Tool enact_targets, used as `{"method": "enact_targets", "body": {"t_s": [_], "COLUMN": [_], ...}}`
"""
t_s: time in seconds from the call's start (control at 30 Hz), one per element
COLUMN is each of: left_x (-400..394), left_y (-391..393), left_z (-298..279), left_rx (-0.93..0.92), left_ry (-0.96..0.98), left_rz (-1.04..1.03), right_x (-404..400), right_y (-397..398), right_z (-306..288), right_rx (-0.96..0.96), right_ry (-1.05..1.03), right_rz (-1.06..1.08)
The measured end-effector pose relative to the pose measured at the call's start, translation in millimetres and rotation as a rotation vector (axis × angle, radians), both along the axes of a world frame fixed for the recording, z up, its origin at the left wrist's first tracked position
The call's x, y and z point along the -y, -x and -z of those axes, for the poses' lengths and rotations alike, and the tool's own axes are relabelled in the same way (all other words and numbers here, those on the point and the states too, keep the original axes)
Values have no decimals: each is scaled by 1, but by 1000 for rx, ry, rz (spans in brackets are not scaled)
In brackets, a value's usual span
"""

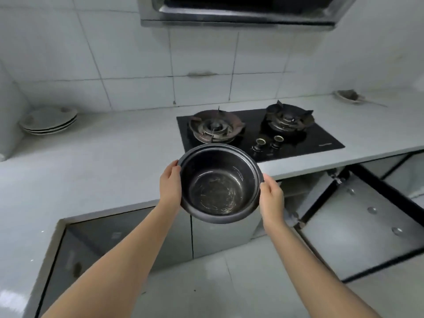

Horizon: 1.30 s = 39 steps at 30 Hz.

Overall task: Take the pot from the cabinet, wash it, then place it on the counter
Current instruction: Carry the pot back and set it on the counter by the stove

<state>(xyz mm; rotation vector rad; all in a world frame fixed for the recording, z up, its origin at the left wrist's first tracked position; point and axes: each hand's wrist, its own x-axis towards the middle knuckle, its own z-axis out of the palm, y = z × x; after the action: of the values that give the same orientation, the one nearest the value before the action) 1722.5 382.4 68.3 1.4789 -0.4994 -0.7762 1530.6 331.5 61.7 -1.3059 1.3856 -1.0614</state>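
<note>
My left hand [169, 183] grips the pot [219, 183] at its left rim and my right hand [271, 198] grips the right rim; the pot hangs before the counter [103, 161], beside the stove [257, 131]. I should keep it level and carry it to the sink.

The desk [110, 161] is pale grey and runs along the tiled wall. A pile of white plates [49, 121] sits far left. A black stove [257, 131] sits in the middle. A small dish [347, 95] sits far right.
</note>
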Motion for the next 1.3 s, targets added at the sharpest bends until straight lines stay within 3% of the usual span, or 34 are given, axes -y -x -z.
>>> {"method": "enact_targets", "body": {"t_s": [0.3,0.63,1.3], "left_x": [52,75,148], "left_y": [93,214,458], "left_z": [13,19,10], "left_rx": [-5,28,28], "left_ry": [-65,-57,-44], "left_rz": [430,709,863], "right_x": [-21,-55,-36], "right_y": [103,208,425], "right_z": [17,22,14], "right_rx": [-34,-24,189], "right_ry": [-78,-58,-1], "right_rz": [375,695,995]}}
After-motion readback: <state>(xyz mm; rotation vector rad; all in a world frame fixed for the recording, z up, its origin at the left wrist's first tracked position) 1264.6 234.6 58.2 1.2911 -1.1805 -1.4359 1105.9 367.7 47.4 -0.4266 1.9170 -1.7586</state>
